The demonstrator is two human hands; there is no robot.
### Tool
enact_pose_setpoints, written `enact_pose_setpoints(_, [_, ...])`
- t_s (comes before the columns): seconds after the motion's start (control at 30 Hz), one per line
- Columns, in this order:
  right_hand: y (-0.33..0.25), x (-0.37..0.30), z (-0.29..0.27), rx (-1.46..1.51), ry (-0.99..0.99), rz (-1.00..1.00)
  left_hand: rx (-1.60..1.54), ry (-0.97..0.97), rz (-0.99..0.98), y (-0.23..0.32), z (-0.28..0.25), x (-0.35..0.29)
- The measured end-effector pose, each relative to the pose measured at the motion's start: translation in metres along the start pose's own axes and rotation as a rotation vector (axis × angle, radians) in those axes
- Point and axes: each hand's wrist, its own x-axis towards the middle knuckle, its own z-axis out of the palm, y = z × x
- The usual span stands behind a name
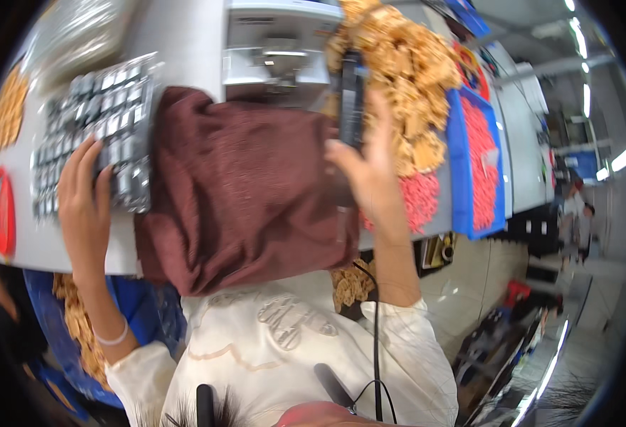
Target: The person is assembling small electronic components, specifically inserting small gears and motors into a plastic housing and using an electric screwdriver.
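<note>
While the left hand [85, 206] lies flat with fingers spread on a tray of small shiny grey parts [96, 132], the right hand [370, 167] has its fingers wrapped around a long black tool [352, 99] at the edge of a soft, wrinkly brown cloth [245, 188] on the worktop [177, 43]. A bump could slide the bumpy tray off the edge, or the tool's thin black cord [377, 334] could snag and knock down the crumbly orange pile [405, 71].

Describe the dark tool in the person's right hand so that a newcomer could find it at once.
Start at the maroon cloth spread across the pale worktable. At its right edge the right hand grips a slim black handheld tool. It stands upright against a heap of tan pieces, the only dark thing there.
</note>
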Motion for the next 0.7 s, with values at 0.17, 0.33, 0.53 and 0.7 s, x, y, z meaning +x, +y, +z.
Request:
enact_pose_setpoints(0.17, [-0.006,0.000,-0.001,-0.168,-0.154,-0.001,-0.058,0.037,0.002,0.002,0.009,-0.002])
enact_pose_setpoints(0.33, [-0.016,0.030,-0.048,-0.267,-0.242,0.128,-0.104,0.072,-0.083,-0.006,0.004,-0.016])
enact_pose_setpoints(0.53, [0.053,0.152,-0.170,-1.002,0.792,-0.183,-0.116,0.085,-0.031,-0.001,0.007,-0.011])
enact_pose_setpoints(0.7, [0.075,0.173,-0.200,-0.867,0.495,0.031,-0.134,0.144,-0.001,0.003,0.009,-0.007])
